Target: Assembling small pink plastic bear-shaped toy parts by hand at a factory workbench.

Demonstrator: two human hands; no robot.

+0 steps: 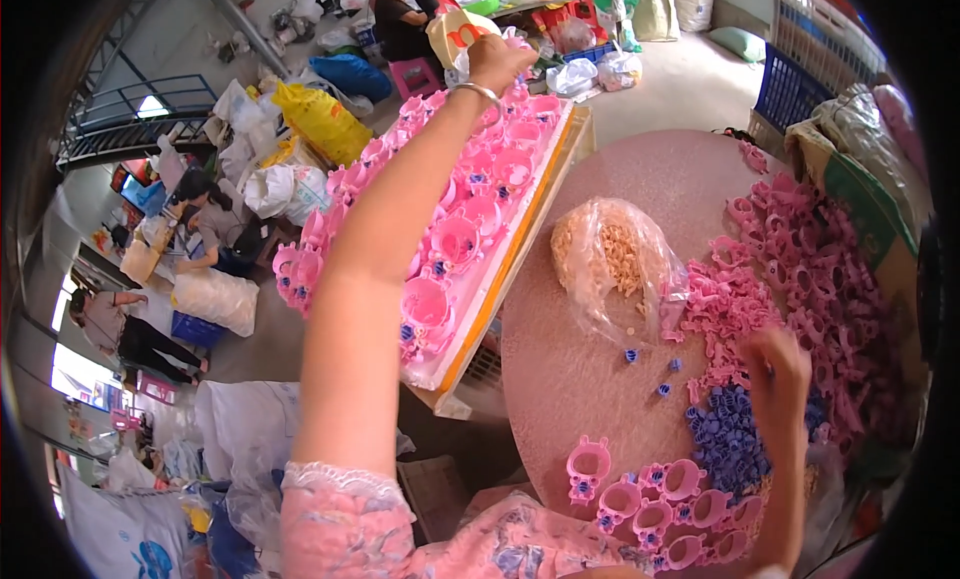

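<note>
My left arm stretches across a shallow tray (520, 234) heaped with pink plastic ring-shaped pieces (460, 239), many with small blue parts. At the tray's far end, my left hand (500, 64), with a bracelet on the wrist, is closed at a pink plastic piece (518, 45), mostly hidden by the fingers. My right hand (778, 369) is raised above a pile of small blue plastic parts (735, 434) on the round table (560, 379). Its fingers curl inward, and what they hold, if anything, is hidden. Several pink rings with blue parts (652, 517) lie near me.
A clear bag of small peach-coloured pieces (615, 254) sits mid-table, beside loose blue parts (663, 390). Pink pieces (820, 289) pile up at the right, against a cardboard box (860, 199). Sacks (325, 119) and other people (210, 224) are farther off at the left.
</note>
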